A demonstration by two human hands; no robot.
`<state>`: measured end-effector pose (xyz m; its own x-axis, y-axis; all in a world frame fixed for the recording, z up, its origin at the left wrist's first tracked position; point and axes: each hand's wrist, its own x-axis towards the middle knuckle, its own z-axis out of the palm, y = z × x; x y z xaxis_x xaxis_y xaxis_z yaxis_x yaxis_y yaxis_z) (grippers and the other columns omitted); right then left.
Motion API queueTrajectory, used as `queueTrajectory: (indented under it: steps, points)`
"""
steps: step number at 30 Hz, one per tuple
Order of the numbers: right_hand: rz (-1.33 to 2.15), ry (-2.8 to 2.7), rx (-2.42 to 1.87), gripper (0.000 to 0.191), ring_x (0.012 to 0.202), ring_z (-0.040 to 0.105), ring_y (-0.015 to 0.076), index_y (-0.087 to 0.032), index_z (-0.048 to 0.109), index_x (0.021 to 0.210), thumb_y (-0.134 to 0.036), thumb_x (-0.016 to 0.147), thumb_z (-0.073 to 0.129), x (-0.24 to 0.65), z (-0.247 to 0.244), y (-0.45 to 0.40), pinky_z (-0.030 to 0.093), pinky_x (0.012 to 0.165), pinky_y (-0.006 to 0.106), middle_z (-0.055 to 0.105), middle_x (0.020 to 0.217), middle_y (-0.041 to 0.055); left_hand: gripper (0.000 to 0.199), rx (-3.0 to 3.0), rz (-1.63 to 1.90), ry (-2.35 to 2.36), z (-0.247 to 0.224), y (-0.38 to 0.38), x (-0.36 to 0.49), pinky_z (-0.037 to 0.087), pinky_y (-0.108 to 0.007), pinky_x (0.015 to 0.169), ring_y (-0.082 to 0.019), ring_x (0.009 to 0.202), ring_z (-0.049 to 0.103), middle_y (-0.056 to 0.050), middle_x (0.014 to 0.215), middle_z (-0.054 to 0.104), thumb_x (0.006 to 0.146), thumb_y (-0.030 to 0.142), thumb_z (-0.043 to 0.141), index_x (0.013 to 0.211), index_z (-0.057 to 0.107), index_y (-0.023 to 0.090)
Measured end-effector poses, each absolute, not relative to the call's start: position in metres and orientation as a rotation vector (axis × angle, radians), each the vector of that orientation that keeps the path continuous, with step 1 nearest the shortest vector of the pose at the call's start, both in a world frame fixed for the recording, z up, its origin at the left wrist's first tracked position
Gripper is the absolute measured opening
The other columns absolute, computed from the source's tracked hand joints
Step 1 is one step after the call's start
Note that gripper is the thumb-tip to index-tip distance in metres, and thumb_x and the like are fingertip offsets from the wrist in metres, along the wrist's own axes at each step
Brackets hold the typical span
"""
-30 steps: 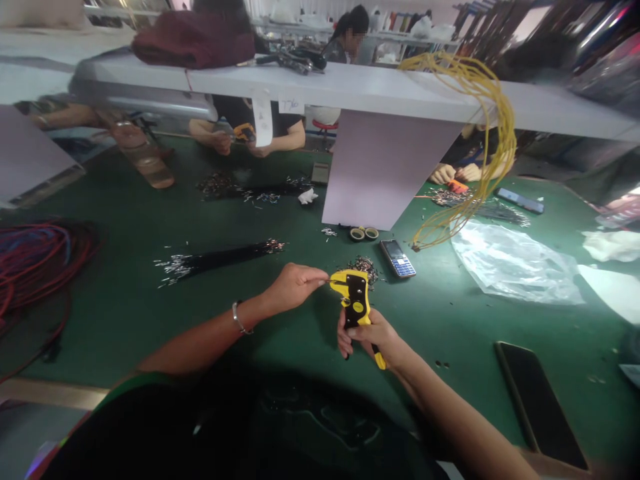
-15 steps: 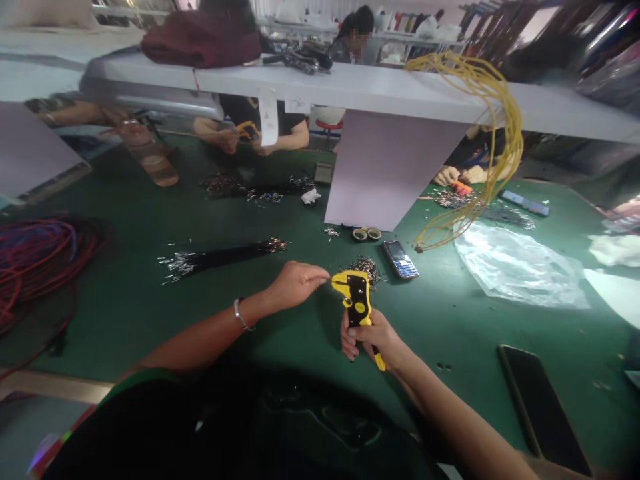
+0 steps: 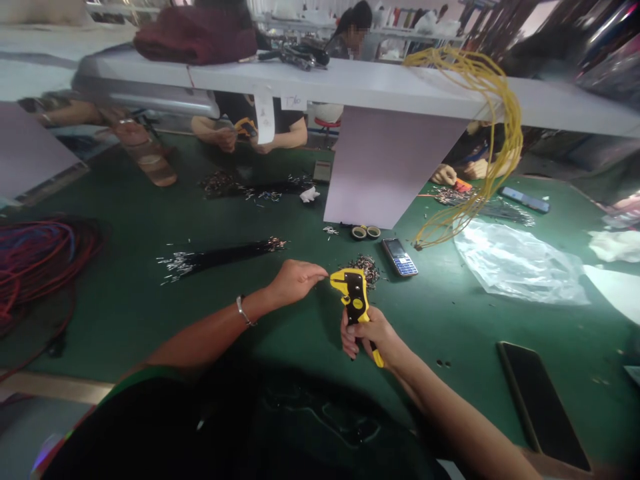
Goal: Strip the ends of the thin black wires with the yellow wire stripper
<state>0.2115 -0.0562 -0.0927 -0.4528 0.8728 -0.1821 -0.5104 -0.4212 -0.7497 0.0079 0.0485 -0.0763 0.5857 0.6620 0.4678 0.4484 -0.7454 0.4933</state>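
Right hand gripping a yellow wire stripper above the green tabletop; left hand, fingers pinched closed, whether on a wire unclear, just beside its nose, near a heap of wire bits. Both hands barely shifted since a moment earlier.

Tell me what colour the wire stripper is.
The wire stripper is yellow and black, best seen in the head view.

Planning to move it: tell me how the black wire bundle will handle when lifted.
The black wire bundle will probably droop, since its strands look thin and flexible. No tie shows and the bare ends fan out, so strands may slip apart.
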Motion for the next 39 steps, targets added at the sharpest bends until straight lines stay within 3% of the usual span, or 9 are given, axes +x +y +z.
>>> queueTrajectory:
  steps: [15, 39]
  points:
    - [1.956, -0.729, -0.742, 0.016, 0.037, 0.049, 0.0119, -0.012, 0.061, 0.074, -0.004, 0.059, 0.061, 0.214, -0.089, -0.051, 0.044, 0.035, 0.027, 0.059, 0.052, -0.0007, 0.015, 2.395, 1.057, 0.935, -0.08, 0.051, 0.009, 0.051, -0.02, 0.063, -0.012, 0.065, 0.069, -0.003, 0.076, 0.075, 0.084, 0.018, 0.058, 0.081, 0.073, 0.017]
    - [1.973, -0.744, -0.749, 0.017, 0.038, 0.05, 0.0123, -0.013, 0.059, 0.076, -0.004, 0.061, 0.06, 0.217, -0.084, -0.051, 0.045, 0.036, 0.027, 0.058, 0.053, -0.0012, 0.014, 2.173, 0.957, 1.094, -0.07, 0.046, 0.011, 0.048, -0.023, 0.063, -0.014, 0.063, 0.065, -0.003, 0.071, 0.074, 0.08, 0.019, 0.06, 0.074, 0.072, 0.017]
